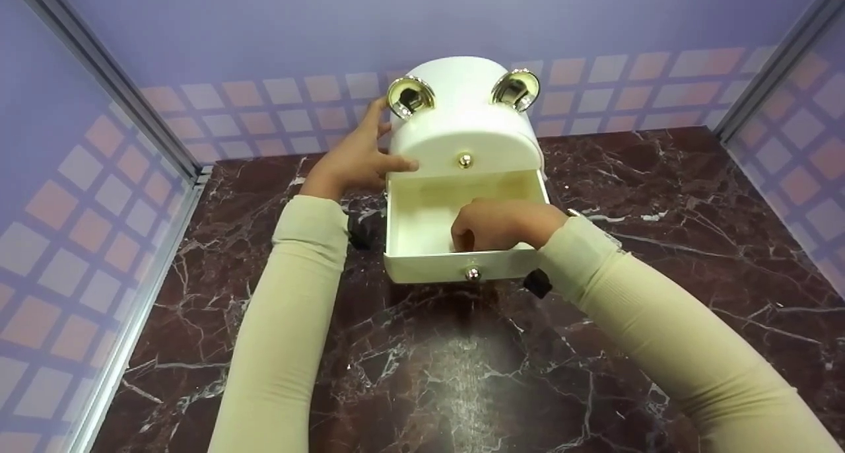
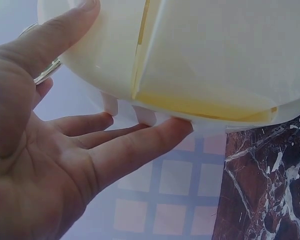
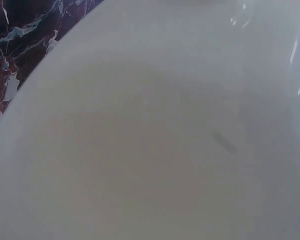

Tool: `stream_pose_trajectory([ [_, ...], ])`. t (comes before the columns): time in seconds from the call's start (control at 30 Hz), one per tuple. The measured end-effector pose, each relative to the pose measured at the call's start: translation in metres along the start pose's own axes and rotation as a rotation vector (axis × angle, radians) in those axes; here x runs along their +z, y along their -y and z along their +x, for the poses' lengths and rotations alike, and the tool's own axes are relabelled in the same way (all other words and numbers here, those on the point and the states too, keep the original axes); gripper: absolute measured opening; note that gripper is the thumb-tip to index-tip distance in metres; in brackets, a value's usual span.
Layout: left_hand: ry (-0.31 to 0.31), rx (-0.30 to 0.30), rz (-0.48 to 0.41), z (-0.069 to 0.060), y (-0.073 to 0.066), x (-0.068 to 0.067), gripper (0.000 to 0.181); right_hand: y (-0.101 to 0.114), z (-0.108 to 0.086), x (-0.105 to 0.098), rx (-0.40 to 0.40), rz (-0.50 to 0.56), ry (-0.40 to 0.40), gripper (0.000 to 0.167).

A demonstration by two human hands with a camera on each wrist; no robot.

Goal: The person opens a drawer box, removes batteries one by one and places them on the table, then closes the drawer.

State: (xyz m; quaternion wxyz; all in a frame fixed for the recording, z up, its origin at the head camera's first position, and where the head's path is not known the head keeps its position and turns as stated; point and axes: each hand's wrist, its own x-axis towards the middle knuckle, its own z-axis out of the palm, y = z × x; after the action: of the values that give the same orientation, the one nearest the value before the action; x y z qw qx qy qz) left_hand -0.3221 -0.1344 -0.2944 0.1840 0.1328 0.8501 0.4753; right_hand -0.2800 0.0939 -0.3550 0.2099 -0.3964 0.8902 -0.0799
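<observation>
A white storage box (image 1: pixel 455 119) with two round gold ears stands at the back of the table. Its lower drawer (image 1: pixel 422 268) is pulled out toward me; the upper drawer front (image 1: pixel 432 154) is closed, with a gold knob. My left hand (image 1: pixel 360 156) rests against the box's left side, thumb on the upper front; in the left wrist view its straight fingers (image 2: pixel 140 155) touch the side wall. Inside the lower drawer is my right hand (image 1: pixel 505 223), its fingers bent downward behind the front panel. Their tips are hidden. A blurred white surface fills most of the right wrist view.
Dark red marble tabletop (image 1: pixel 455 374) with white veins lies around the box. A purple wall (image 1: pixel 284 37) with a pink and white checked band stands close behind it. Side panels with metal edges (image 1: pixel 158 268) bound the left and right.
</observation>
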Motion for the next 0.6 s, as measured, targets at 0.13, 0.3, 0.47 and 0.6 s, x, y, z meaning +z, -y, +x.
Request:
stream_pose_trajectory([
  [0.13, 0.001, 0.001, -0.004, 0.0, 0.0, 0.0, 0.114, -0.003, -0.004, 0.001, -0.017, -0.009, -0.027, 0.01],
  [0.3, 0.004, 0.007, 0.004, -0.001, -0.001, 0.0, 0.112, -0.006, -0.009, -0.001, -0.036, 0.004, -0.053, 0.013],
  [0.47, -0.001, 0.005, 0.023, 0.001, 0.001, -0.002, 0.114, -0.006, -0.014, -0.004, -0.026, 0.032, -0.072, 0.012],
  [0.6, -0.005, -0.006, 0.025, 0.001, 0.003, -0.004, 0.116, -0.006, -0.018, -0.008, -0.025, 0.052, -0.097, 0.005],
])
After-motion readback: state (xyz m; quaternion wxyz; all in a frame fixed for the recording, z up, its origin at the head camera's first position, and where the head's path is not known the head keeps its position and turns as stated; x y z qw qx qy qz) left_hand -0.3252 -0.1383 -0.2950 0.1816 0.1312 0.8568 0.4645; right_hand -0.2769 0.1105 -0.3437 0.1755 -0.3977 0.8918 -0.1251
